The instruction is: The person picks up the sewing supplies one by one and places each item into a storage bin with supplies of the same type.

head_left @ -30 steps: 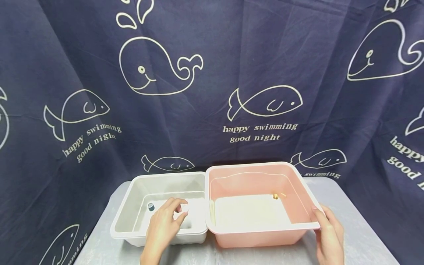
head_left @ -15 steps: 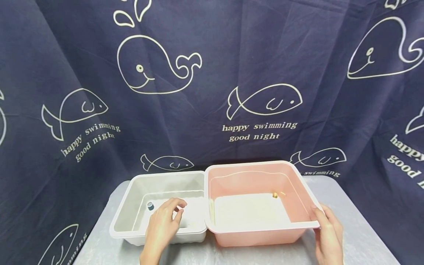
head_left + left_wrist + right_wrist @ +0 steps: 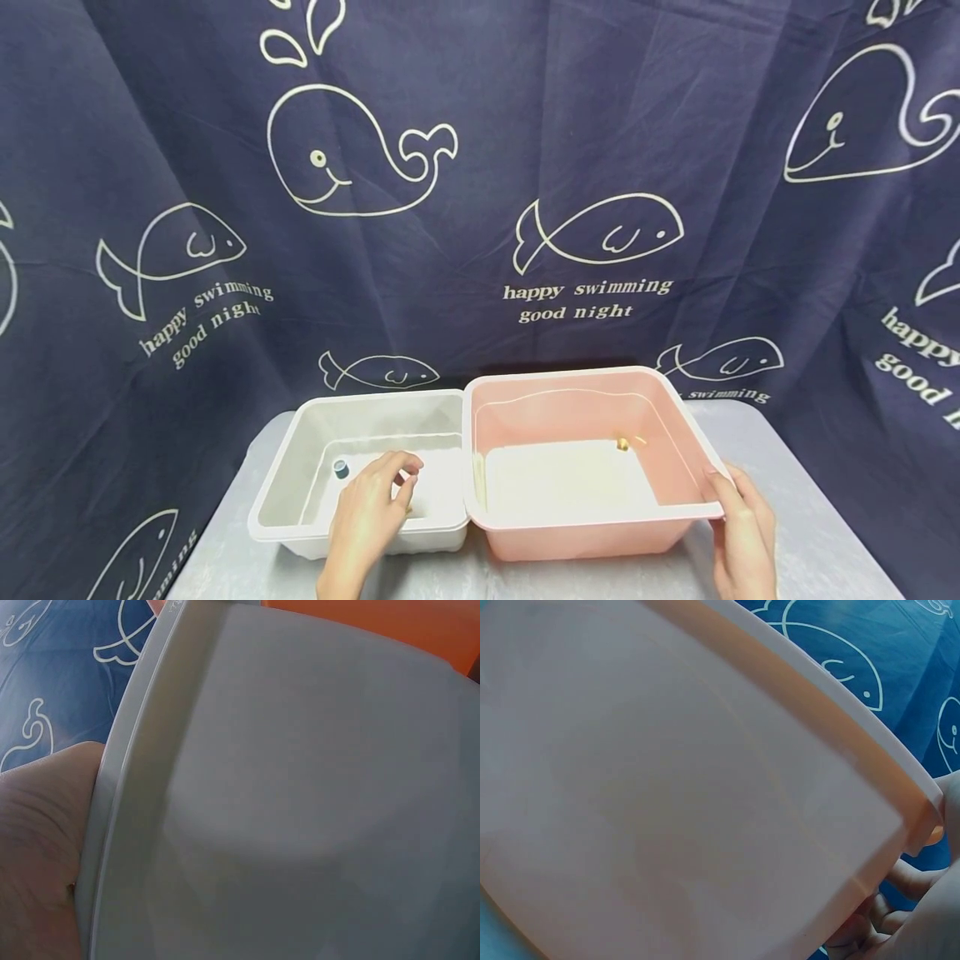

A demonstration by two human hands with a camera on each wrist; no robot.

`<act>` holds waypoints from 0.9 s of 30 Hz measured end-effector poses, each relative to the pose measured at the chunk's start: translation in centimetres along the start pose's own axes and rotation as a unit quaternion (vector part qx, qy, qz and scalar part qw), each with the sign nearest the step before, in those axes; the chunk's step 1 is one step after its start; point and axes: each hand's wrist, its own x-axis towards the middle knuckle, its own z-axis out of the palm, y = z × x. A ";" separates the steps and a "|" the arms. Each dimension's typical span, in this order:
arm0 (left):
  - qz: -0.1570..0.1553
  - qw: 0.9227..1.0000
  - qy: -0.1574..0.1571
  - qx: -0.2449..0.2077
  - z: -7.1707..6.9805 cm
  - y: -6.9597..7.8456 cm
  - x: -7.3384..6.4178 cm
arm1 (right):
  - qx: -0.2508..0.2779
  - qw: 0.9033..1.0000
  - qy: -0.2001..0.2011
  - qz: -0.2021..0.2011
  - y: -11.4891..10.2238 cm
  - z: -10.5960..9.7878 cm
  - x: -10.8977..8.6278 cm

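Note:
Over the near part of a white plastic basin (image 3: 378, 400), my left hand (image 3: 372, 500) hangs with bent fingers. Its thumb and index tips stand a little apart, and I see nothing between them. Just below the thumb, a small golden bit (image 3: 409, 510) shows in the basin. A small dark-blue cylindrical piece (image 3: 341, 469) lies left of the hand. My right hand (image 3: 742, 521) grips the near right corner of a pink plastic basin (image 3: 592, 542), thumb on the rim and fingers partly hidden beneath. The right wrist view shows its fingers (image 3: 907, 881) under the corner.
Both basins stand side by side on a grey-white table (image 3: 795, 517), their rims meeting. A small gold piece (image 3: 622, 444) and a thin golden sliver (image 3: 640, 440) lie at the back right of the pink basin. A dark blue printed curtain (image 3: 480, 208) hangs behind.
The left thumb and index finger have drawn closer together, and a whitish patch earlier between them no longer shows. A golden bit now shows below the thumb. The right hand stays on the rim.

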 end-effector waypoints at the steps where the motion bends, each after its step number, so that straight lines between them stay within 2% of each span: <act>1: 0.000 1.000 0.001 0.001 0.0 0.0 0.0 | 0.000 1.000 0.000 -0.001 0.0 0.0 0.0; 6: 0.010 1.000 0.016 0.000 0.2 -0.1 -0.1 | 0.007 1.000 -0.001 -0.006 0.1 -0.1 -0.1; 9: 0.023 0.999 0.035 -0.012 0.3 -0.1 -0.1 | 0.011 1.000 0.000 -0.008 0.1 -0.1 -0.1; 15: 0.045 0.994 0.077 -0.056 0.0 0.1 -0.1 | 0.019 1.000 -0.004 -0.010 0.0 0.1 -0.1; 19: 0.082 0.988 0.087 -0.095 -0.4 0.6 -0.1 | 0.015 1.000 -0.005 -0.009 0.0 0.1 0.0; 21: 0.104 0.983 0.082 -0.124 -0.6 1.0 -0.1 | 0.011 1.000 -0.002 -0.008 -0.1 0.1 -0.1; 24: 0.127 0.973 0.054 -0.184 -1.0 1.7 -0.2 | 0.007 1.000 0.001 -0.008 -0.1 0.1 -0.2; 27: 0.143 0.951 -0.006 -0.273 -1.4 2.4 -0.6 | 0.007 1.000 0.003 -0.011 -0.1 0.0 -0.2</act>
